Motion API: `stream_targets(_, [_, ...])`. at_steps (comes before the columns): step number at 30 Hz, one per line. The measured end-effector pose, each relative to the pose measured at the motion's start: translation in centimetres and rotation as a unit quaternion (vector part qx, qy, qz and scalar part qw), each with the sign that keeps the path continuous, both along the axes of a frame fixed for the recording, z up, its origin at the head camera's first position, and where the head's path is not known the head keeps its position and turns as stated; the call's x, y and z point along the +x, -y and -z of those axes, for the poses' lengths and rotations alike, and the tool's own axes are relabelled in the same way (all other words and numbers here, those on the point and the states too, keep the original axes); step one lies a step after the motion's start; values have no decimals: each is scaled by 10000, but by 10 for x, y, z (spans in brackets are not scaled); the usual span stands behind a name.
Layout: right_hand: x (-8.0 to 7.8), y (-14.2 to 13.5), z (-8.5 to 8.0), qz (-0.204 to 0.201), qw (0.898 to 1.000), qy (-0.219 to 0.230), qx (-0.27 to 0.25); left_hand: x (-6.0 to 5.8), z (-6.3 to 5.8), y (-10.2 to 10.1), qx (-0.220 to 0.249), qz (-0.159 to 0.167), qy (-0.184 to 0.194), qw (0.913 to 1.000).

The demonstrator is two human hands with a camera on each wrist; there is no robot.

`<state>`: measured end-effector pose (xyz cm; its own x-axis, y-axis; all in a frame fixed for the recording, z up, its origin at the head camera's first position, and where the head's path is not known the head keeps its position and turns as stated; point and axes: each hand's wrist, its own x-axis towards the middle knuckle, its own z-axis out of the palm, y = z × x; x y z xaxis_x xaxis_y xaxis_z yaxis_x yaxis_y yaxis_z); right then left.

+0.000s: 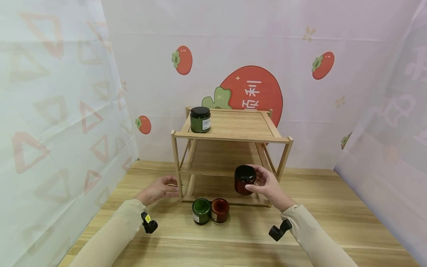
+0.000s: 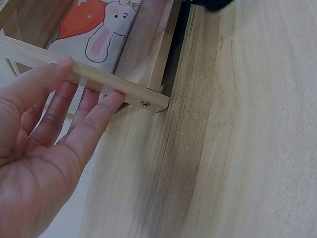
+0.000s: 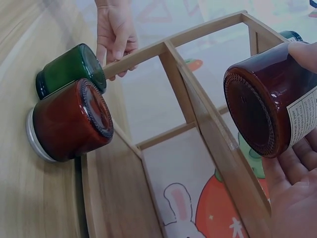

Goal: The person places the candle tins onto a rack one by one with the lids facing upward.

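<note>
My right hand (image 1: 268,185) grips a dark red glass jar (image 3: 262,99) with a black lid, held upright in front of the shelf's right half, its label partly showing in the right wrist view. With thumb and fingers, my left hand (image 2: 54,129) holds the front left post of a three-tier wooden shelf (image 1: 233,138), low down near its foot. A green jar (image 1: 201,211) and a red jar (image 1: 220,210) stand side by side, bottoms up, on the table before the shelf. On the top tier, at its left, sits a green jar (image 1: 200,120) with a black lid.
The wood-grain table (image 1: 173,244) carries the shelf. Behind it hangs a white cloth backdrop (image 1: 143,74) printed with red fruit. More printed cloth (image 1: 60,129) closes off the left side, and another sheet (image 1: 390,122) the right.
</note>
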<state>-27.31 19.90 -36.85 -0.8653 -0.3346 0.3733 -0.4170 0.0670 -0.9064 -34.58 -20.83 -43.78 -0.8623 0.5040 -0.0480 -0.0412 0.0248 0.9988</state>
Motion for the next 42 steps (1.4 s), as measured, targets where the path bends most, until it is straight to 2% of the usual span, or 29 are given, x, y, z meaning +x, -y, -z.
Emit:
stream_targets(11, [3, 0, -12, -123, 9998, 5, -175, 0, -1, -1, -21, 3, 25, 10000])
stream_targets(24, [6, 1, -39, -298, 9995, 5, -137, -3, 2, 0, 15, 62, 3, 10000])
stream_targets(33, [8, 10, -74, -237, 9997, -107, 31, -3, 3, 1, 49, 65, -55, 10000])
stream_targets(42, [7, 22, -120, 12, 9995, -310, -30, -3, 3, 2, 58, 58, -31, 10000])
